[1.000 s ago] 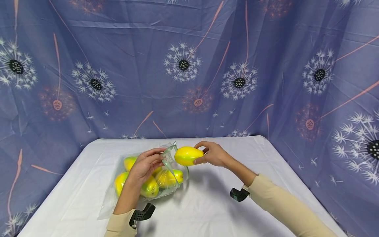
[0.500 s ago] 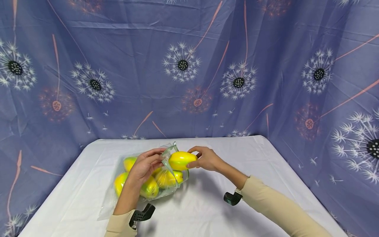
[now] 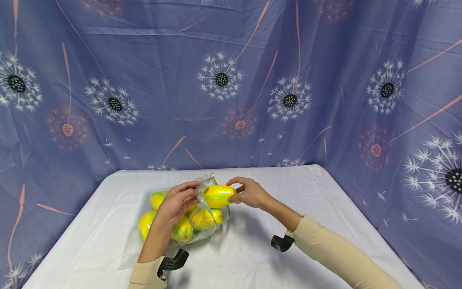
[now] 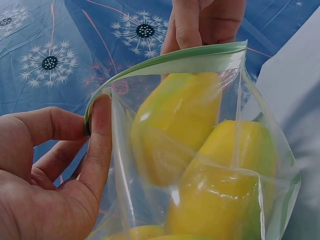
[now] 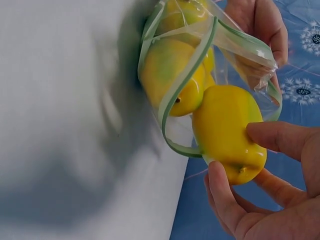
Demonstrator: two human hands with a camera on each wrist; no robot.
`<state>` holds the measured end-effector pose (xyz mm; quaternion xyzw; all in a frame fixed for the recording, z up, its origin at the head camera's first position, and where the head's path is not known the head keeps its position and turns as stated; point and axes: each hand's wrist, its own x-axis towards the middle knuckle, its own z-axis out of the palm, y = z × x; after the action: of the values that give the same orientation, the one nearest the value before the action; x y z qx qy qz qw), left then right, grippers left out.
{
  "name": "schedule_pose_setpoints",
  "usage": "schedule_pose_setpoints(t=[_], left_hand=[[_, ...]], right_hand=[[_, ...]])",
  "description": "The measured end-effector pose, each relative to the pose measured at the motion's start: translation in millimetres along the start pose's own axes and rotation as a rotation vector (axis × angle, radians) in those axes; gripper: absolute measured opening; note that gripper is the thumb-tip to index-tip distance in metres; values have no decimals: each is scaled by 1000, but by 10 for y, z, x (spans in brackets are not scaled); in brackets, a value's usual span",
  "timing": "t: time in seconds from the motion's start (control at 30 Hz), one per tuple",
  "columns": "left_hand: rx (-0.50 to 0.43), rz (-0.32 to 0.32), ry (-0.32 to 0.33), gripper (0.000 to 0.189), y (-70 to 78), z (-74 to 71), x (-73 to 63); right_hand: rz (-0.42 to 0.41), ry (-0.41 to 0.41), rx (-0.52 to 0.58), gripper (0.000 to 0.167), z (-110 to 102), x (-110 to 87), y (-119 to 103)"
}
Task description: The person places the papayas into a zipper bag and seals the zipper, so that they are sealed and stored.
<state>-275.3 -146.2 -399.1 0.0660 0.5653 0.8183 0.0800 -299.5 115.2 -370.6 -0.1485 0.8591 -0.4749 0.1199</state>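
Note:
My left hand (image 3: 175, 204) pinches the green-edged mouth of a clear zip bag (image 4: 170, 65) between thumb and fingers, holding it open. Inside lie several yellow-green fruits that look like papayas (image 3: 182, 228), smooth and shiny. My right hand (image 3: 249, 193) grips the near end of one more papaya (image 5: 227, 130) by its fingertips. This papaya lies on its side, its far end within the bag's mouth and its near end outside. In the left wrist view, the bag film covers most of it.
The bag rests on a white cloth-covered table (image 3: 288, 249), left of centre. A blue dandelion-print curtain (image 3: 173, 100) hangs behind the table and along both sides. Black wrist cameras (image 3: 282, 243) sit on both sleeves.
My right hand has moved left and slightly down, bringing the papaya from in front of the bag's opening into its mouth. The left hand keeps its hold on the bag's edge.

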Motion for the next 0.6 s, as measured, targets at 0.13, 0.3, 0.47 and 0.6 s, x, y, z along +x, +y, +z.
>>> schedule_pose_setpoints(t=[0.13, 0.3, 0.47, 0.6], left_hand=[[-5, 4, 2, 31, -4, 7, 7], [5, -1, 2, 31, -12, 12, 12], [12, -5, 8, 31, -8, 28, 17], [15, -12, 12, 32, -4, 37, 19]], right_hand=[[-12, 14, 5, 50, 38, -2, -5], [-12, 36, -4, 48, 82, 1, 0], [-17, 40, -31, 48, 121, 34, 5], [-14, 45, -52, 48, 162, 55, 4]])
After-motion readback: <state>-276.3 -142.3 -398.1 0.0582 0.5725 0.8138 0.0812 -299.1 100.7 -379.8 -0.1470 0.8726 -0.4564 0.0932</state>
